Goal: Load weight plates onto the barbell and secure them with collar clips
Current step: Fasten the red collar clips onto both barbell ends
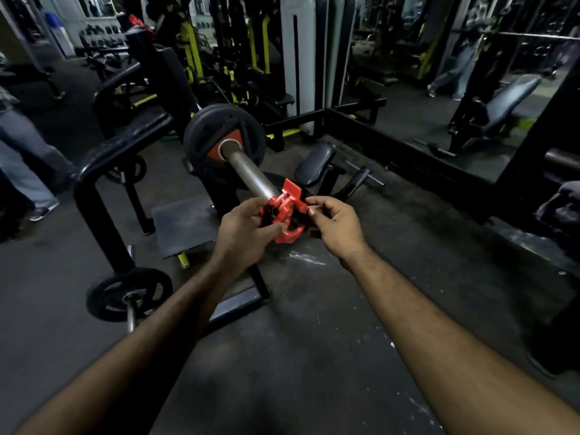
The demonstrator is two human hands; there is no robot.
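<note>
A steel barbell sleeve point(248, 171) points toward me, with a black weight plate point(204, 130) with a red hub seated at its far end. At the sleeve's near tip is a red plastic collar clip point(290, 211), its lever flipped up. My left hand point(248, 230) grips the clip's left side. On the clip's right edge my right hand point(337, 226) pinches with thumb and fingers. Whether the clip's ring is around the sleeve tip or just in front of it cannot be told.
A black bench frame point(94, 196) stands at left, with a smaller plate-loaded bar point(128, 293) low beside it. A padded seat point(317, 163) lies beyond the clip. Machines, a mirror wall and a person's legs point(22, 171) at far left surround the dark rubber floor point(314, 340).
</note>
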